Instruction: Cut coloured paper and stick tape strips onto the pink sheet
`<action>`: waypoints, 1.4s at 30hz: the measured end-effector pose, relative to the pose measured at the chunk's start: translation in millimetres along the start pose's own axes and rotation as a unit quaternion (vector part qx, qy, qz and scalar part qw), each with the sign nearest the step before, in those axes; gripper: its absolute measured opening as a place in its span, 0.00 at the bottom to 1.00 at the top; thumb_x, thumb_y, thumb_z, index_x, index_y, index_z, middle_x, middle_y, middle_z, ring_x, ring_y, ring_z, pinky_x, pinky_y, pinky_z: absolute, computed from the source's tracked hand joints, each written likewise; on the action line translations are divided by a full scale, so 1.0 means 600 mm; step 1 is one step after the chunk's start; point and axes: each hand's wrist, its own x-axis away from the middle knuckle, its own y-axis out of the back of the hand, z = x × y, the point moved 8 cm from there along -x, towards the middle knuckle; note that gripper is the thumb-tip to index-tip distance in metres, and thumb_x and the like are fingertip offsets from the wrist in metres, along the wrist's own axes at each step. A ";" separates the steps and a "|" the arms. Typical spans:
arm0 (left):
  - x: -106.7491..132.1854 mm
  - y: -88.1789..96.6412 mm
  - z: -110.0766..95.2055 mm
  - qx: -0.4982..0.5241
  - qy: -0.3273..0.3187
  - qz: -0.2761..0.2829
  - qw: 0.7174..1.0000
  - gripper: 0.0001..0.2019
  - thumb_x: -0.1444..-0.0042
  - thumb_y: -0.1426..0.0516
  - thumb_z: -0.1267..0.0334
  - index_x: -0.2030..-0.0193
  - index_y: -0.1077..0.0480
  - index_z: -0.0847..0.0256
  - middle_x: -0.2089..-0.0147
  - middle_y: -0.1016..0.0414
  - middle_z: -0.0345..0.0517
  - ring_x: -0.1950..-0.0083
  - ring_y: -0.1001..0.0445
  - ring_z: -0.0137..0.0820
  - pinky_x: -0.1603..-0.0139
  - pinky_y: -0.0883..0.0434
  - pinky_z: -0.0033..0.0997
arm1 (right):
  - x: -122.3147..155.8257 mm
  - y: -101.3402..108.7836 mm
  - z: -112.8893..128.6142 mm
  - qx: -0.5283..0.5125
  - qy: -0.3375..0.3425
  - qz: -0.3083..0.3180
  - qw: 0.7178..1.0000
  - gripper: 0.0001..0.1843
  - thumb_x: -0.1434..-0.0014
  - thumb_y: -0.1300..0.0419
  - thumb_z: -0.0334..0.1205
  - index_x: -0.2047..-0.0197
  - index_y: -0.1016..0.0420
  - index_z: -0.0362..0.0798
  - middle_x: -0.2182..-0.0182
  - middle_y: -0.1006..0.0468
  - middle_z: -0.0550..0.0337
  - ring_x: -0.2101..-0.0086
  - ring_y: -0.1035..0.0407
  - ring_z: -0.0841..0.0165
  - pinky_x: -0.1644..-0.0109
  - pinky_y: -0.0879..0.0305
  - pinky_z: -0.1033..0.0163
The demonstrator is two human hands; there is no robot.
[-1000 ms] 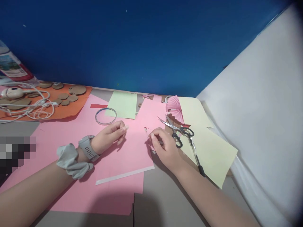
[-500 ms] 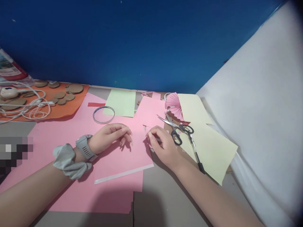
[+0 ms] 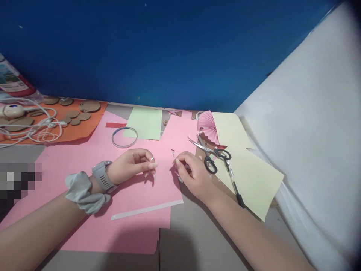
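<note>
My left hand [image 3: 135, 165], with a grey watch [image 3: 103, 176] and a grey-green scrunchie [image 3: 86, 194] at the wrist, hovers over a pink paper sheet [image 3: 146, 199]. Its fingers are loosely curled, the thumb a little apart from the index tip, and no held object shows. Thumb and index finger of my right hand [image 3: 194, 173] are pinched together by the sheet's right edge; whatever lies between them is too small to make out. A white strip [image 3: 146, 210] runs along the sheet's near edge. Scissors [image 3: 207, 150] with black handles lie partly open just beyond my right hand.
A pen [image 3: 233, 182] lies on pale yellow paper [image 3: 254, 180] at right. Behind are a folded pink paper fan [image 3: 208, 126], light green paper [image 3: 146, 122] and a ring-shaped band [image 3: 124, 146]. White earphone cables [image 3: 42, 128] and cardboard discs [image 3: 89, 106] cover orange paper [image 3: 84, 130].
My left hand's thumb and fingers have shifted, with the index finger now raised above the thumb. The right hand keeps its pinch almost in place. The view has moved slightly.
</note>
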 end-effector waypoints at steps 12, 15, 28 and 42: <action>0.017 -0.057 -0.001 -0.107 -0.009 0.101 0.989 0.16 0.38 0.49 0.56 0.74 0.35 0.63 0.79 0.29 0.40 0.78 0.32 0.24 0.75 0.35 0.25 | 0.006 -0.023 0.049 -0.041 0.121 0.035 0.991 0.12 0.35 0.52 0.31 0.49 0.36 0.49 0.60 0.30 0.56 0.58 0.35 0.68 0.54 0.37 0.60; 0.018 -0.053 0.004 -0.105 -0.008 0.074 0.992 0.21 0.36 0.52 0.55 0.80 0.43 0.61 0.84 0.43 0.33 0.82 0.44 0.20 0.80 0.43 0.23 | 0.004 -0.010 0.035 -0.039 0.088 -0.011 0.995 0.10 0.34 0.53 0.32 0.51 0.36 0.49 0.61 0.30 0.56 0.59 0.34 0.68 0.55 0.37 0.60; 0.010 -0.057 -0.006 -0.095 -0.038 0.089 0.991 0.13 0.35 0.53 0.61 0.65 0.32 0.65 0.76 0.28 0.40 0.76 0.31 0.23 0.71 0.34 0.26 | 0.001 -0.015 0.031 -0.013 0.080 0.017 0.997 0.07 0.34 0.54 0.33 0.58 0.35 0.48 0.65 0.29 0.58 0.63 0.34 0.68 0.58 0.37 0.62; 0.003 -0.036 0.002 0.154 -0.017 0.082 0.984 0.17 0.38 0.52 0.52 0.62 0.31 0.64 0.69 0.26 0.48 0.72 0.31 0.29 0.67 0.31 0.33 | 0.003 -0.014 0.027 -0.011 0.059 0.012 0.998 0.08 0.34 0.54 0.33 0.58 0.35 0.49 0.65 0.28 0.57 0.62 0.33 0.67 0.59 0.37 0.61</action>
